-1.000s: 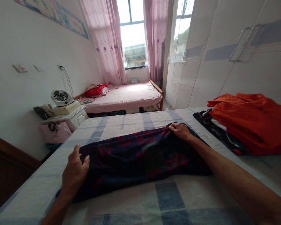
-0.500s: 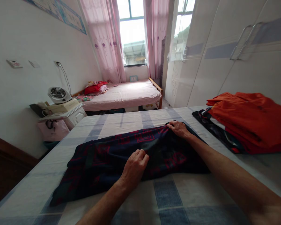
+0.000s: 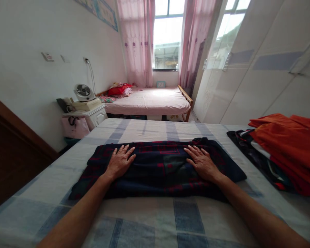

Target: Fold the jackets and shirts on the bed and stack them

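Lying flat on dark garment (image 3: pixel 155 177): left hand (image 3: pixel 119 162), fingers part-spread, and right hand (image 3: pixel 203 164), fingers splayed; neither grips. Orange clothes (image 3: pixel 286 144) at right.

A garment (image 3: pixel 156 172) lies on the near bed (image 3: pixel 134 220). From it, a clothes pile (image 3: pixel 286 148) sits on that bed at three o'clock; beyond, a cabinet (image 3: pixel 96 117) at eleven, the far bed (image 3: pixel 152 103) at twelve, a window (image 3: pixel 166 39) behind, a wardrobe (image 3: pixel 253 81) at one.
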A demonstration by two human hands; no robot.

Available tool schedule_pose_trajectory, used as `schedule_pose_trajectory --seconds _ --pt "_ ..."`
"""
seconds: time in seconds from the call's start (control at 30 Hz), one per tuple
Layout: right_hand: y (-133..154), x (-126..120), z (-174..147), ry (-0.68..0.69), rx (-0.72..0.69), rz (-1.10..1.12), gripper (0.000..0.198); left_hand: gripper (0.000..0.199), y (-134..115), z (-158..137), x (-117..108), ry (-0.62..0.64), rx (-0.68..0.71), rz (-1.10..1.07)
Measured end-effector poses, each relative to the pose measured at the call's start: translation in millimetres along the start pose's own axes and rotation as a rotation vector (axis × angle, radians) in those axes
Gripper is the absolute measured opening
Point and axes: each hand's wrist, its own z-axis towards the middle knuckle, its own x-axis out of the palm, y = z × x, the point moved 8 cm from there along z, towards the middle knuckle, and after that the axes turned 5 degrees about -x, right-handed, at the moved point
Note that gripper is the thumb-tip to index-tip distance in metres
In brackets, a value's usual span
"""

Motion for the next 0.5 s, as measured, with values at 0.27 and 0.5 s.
schedule_pose_trajectory --seconds 0.27,0.5 --pt "-10 18 0 0.119 0.041 -0.093 0.05 0.05 12 3 9 -0.022 -0.064 -0.156" --pt "-11 -37 -28 -0.121 0.028 0.08 0.052 0.049 84 -27 -49 -0.22 -0.313 -0.3"
